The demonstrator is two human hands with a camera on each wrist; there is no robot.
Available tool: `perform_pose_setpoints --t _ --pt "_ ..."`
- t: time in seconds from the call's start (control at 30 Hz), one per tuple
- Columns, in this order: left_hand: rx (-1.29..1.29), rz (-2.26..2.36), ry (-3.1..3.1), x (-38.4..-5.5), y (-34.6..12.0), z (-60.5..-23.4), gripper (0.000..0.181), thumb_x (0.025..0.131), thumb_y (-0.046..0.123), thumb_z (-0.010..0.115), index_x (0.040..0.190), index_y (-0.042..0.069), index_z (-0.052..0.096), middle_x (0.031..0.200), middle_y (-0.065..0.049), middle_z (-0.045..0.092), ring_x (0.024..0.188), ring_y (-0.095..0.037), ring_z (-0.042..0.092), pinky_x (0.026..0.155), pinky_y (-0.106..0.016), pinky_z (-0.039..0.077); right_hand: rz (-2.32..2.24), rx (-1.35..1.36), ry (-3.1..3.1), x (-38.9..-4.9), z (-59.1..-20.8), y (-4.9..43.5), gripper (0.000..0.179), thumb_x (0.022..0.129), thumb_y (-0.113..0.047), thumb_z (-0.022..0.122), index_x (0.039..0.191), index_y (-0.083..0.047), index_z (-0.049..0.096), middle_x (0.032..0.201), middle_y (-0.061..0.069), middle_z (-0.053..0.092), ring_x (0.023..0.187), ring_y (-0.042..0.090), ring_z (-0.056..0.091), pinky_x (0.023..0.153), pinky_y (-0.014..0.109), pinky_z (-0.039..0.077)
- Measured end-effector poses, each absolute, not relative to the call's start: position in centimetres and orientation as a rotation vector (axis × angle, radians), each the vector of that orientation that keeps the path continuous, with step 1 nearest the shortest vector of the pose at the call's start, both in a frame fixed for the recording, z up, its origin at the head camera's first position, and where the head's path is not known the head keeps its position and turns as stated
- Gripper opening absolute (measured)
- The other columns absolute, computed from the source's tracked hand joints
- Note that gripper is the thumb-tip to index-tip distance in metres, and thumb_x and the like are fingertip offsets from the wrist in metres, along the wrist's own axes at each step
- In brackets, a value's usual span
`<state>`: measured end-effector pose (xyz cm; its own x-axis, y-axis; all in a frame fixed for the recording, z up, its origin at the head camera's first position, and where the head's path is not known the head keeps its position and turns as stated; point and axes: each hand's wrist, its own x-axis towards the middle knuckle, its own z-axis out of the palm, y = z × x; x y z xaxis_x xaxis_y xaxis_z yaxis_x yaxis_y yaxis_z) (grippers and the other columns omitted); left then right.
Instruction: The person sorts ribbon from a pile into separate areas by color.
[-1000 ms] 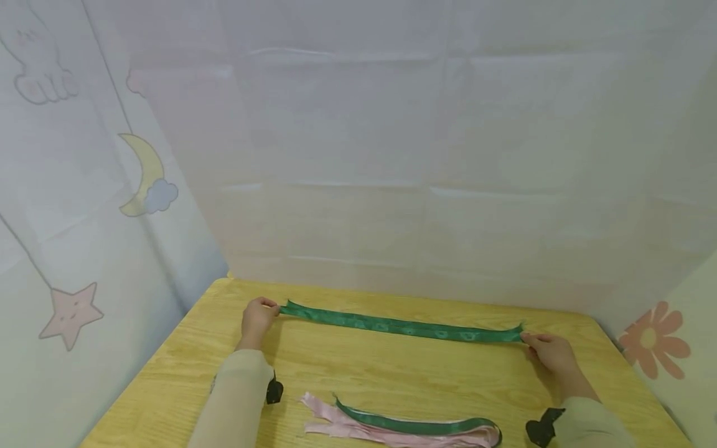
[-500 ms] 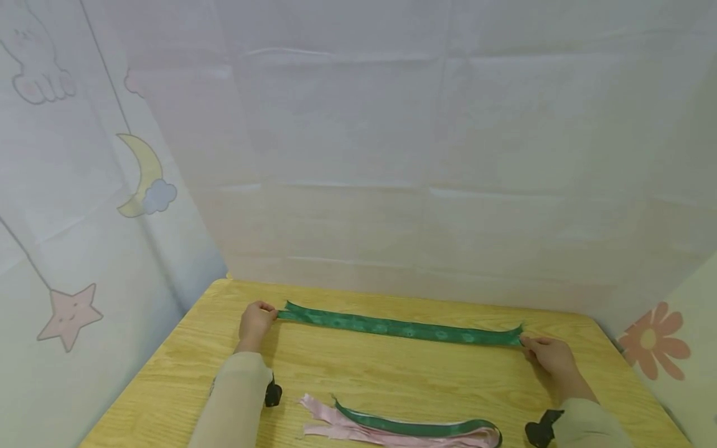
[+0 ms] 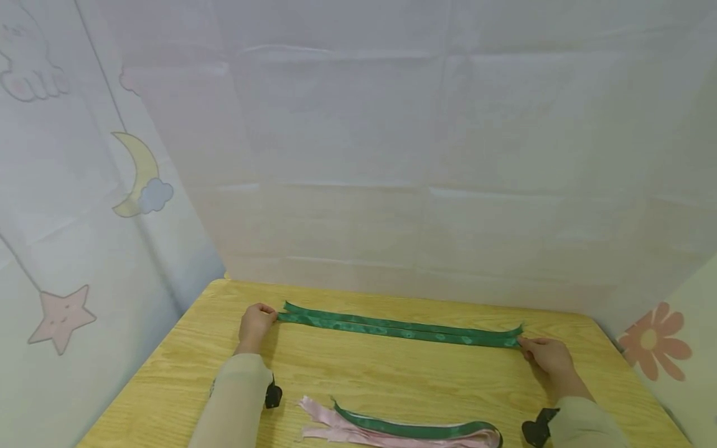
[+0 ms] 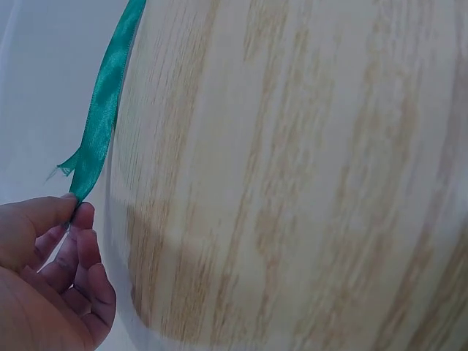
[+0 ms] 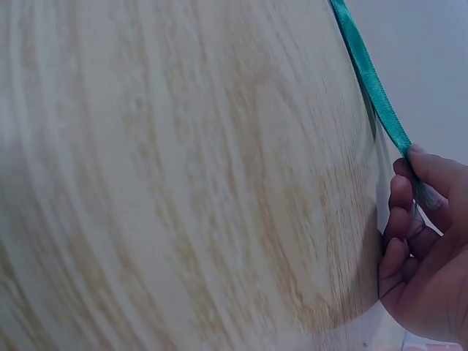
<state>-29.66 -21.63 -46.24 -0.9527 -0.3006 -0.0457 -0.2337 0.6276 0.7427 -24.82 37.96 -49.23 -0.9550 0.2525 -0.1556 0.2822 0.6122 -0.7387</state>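
Note:
A green satin ribbon (image 3: 386,331) stretches between my two hands near the back of the table. My left hand (image 3: 256,325) pinches its left end between thumb and index finger; the left wrist view shows the ribbon (image 4: 102,110) running up from those fingertips. At the other end, my right hand (image 3: 550,358) pinches the ribbon, and its frayed tip pokes out below the thumb in the right wrist view. Just behind it runs a second green strip (image 3: 347,315), its ends curling up, with a thin gap showing between the two.
At the table's front lies a bundle of pink ribbons (image 3: 358,434) with a green ribbon (image 3: 426,429) along its back, looped at the right. The wooden table (image 3: 168,373) meets a pale wall sheet (image 3: 347,155) behind, with printed sheets at both sides.
Both hands have drawn the held ribbon slightly toward the front, keeping their pinch. A narrow gap has opened between it and the strip behind. The front bundle has not moved.

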Motion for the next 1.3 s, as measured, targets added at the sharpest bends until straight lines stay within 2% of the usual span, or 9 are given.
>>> perform_pose_setpoints --t 0.17,0.3,0.47,0.8,0.97,1.13,1.3 --pt "0.465 -1.246 -2.773 -29.73 -21.62 -46.42 0.016 0.090 0.015 0.059 0.096 0.001 0.061 0.097 -0.018 0.061 0.078 -0.028 0.053 0.065 -0.038 0.041 -1.274 0.475 2.806 -24.73 -49.01 37.70 0.054 0.091 -0.045 0.052 0.091 0.008 0.067 0.067 -0.002 0.061 0.088 0.035 0.050 0.083 0.051 0.037" --pt "0.475 -1.224 -2.783 -29.85 -21.69 -46.57 0.017 0.090 0.015 0.059 0.096 0.000 0.061 0.095 -0.018 0.061 0.079 -0.029 0.054 0.066 -0.038 0.042 -1.290 0.499 2.799 -24.74 -48.81 37.41 0.057 0.091 -0.045 0.053 0.097 0.010 0.065 0.067 -0.001 0.062 0.091 0.037 0.050 0.085 0.053 0.037" --pt "0.492 -1.225 -2.794 -29.95 -21.58 -46.52 0.018 0.091 0.017 0.059 0.096 -0.001 0.061 0.092 -0.015 0.061 0.078 -0.026 0.055 0.066 -0.037 0.042 -1.260 0.512 2.809 -24.68 -48.76 37.29 0.055 0.091 -0.046 0.052 0.088 0.007 0.067 0.071 0.002 0.061 0.089 0.036 0.049 0.084 0.051 0.037" --pt "0.538 -1.274 -2.785 -29.93 -21.30 -46.34 0.022 0.092 0.021 0.058 0.094 -0.001 0.061 0.082 -0.009 0.063 0.069 -0.020 0.051 0.059 -0.032 0.039 -1.273 0.544 2.794 -24.66 -48.92 37.24 0.053 0.090 -0.047 0.052 0.084 0.003 0.068 0.079 0.008 0.061 0.094 0.039 0.047 0.087 0.054 0.036" --pt "0.532 -1.352 -2.742 -30.15 -21.32 -46.49 0.029 0.090 0.024 0.061 0.099 -0.004 0.060 0.091 -0.015 0.062 0.079 -0.026 0.053 0.069 -0.038 0.043 -1.289 0.559 2.784 -24.86 -48.55 37.18 0.055 0.090 -0.048 0.053 0.087 0.005 0.068 0.078 0.006 0.062 0.099 0.042 0.047 0.092 0.057 0.032" --pt "0.538 -1.444 -2.702 -30.41 -21.14 -46.40 0.029 0.088 0.016 0.060 0.106 -0.006 0.057 0.106 -0.022 0.058 0.097 -0.035 0.051 0.083 -0.046 0.041 -1.324 0.556 2.765 -24.94 -48.37 37.32 0.058 0.088 -0.050 0.054 0.090 0.007 0.068 0.075 0.004 0.063 0.102 0.046 0.046 0.093 0.058 0.031" --pt "0.567 -1.418 -2.713 -29.95 -21.16 -46.21 0.027 0.087 0.010 0.055 0.106 -0.007 0.060 0.108 -0.024 0.059 0.095 -0.035 0.053 0.079 -0.045 0.043 -1.339 0.546 2.743 -24.97 -49.06 37.44 0.056 0.088 -0.048 0.056 0.090 0.007 0.069 0.074 0.002 0.063 0.105 0.047 0.045 0.093 0.056 0.032"
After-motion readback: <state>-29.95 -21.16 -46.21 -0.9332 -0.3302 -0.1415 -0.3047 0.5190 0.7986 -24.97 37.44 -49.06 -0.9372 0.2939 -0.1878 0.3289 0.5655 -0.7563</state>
